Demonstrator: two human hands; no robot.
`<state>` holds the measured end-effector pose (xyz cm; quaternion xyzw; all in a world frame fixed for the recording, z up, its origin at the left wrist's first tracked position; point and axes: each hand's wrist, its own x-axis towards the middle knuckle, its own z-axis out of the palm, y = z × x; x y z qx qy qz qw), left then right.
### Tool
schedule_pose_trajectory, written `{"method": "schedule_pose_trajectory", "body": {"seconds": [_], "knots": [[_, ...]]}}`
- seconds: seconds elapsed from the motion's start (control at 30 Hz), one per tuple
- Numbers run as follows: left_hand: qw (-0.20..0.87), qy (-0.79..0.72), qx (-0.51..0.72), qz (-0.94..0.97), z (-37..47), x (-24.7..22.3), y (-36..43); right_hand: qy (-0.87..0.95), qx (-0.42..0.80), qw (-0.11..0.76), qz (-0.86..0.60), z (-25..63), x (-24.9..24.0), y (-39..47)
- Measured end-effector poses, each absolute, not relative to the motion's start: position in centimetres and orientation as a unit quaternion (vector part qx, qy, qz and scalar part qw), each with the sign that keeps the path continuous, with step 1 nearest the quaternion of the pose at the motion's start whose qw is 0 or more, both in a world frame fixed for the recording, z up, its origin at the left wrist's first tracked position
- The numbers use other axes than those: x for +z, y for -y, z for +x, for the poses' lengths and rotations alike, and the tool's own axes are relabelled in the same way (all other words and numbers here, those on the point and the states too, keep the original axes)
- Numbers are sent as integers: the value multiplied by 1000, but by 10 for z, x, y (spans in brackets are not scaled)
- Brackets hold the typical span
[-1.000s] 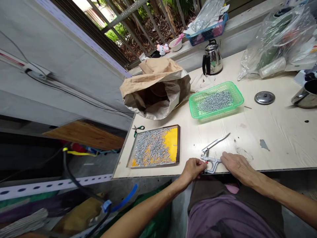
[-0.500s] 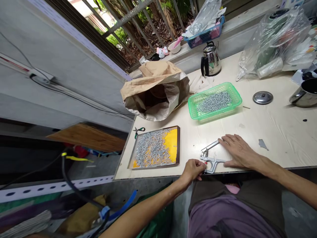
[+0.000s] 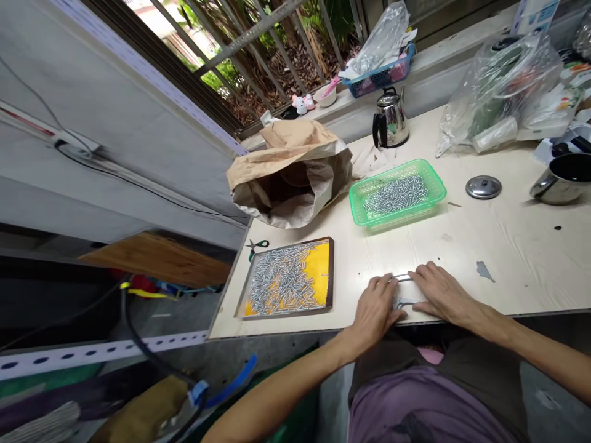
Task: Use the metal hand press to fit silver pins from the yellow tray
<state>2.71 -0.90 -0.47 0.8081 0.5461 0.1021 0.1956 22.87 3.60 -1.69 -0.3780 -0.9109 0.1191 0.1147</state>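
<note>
A grey metal lever tool (image 3: 405, 301) with two handles lies at the table's front edge between my hands. My left hand (image 3: 375, 307) is closed over its left end and hides the spring and head. At the other end, the fingers of my right hand (image 3: 444, 293) rest on the upper lever, with the thumb by the lower handle. To the left, a shallow tray (image 3: 330, 280) with a yellow bottom holds many small silver metal pins (image 3: 281, 277). More such pins lie in a green plastic basket (image 3: 398, 219) behind the tool.
An open brown paper bag (image 3: 290, 144) stands at the back left, above green-handled scissors (image 3: 257, 248). Along the back are a steel kettle (image 3: 392, 120) and a filled clear plastic bag (image 3: 498, 92). A metal lid (image 3: 483, 187) and steel pot (image 3: 563, 179) sit at the right.
My left hand has moved up and right and now covers the tool's head. The tool's handles sit closer together. My right hand has shifted slightly down.
</note>
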Motion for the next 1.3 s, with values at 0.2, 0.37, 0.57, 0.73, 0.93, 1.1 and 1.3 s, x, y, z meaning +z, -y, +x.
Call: {"method": "schedule_pose_trajectory", "body": {"seconds": [0.2,0.37,0.57,0.73,0.93,1.1,1.3], "knots": [[204,-418,44,884,41,-12,-27,911,118,114,-378,241,-13,-31],[205,-404,45,890,45,-13,-28,912,91,108,-386,242,-14,-25],[196,-453,74,867,53,-20,-32,906,46,124,-401,232,-18,-29],[152,-459,155,862,56,-30,-19,898,65,107,-422,244,-21,-47],[130,-452,162,868,61,-41,0,899,98,99,-416,256,-24,-85],[122,-456,169,865,65,-43,4,884,66,81,-455,231,1,-103],[185,-425,200,863,69,-48,21,964,152,39,-215,162,8,-84]]}}
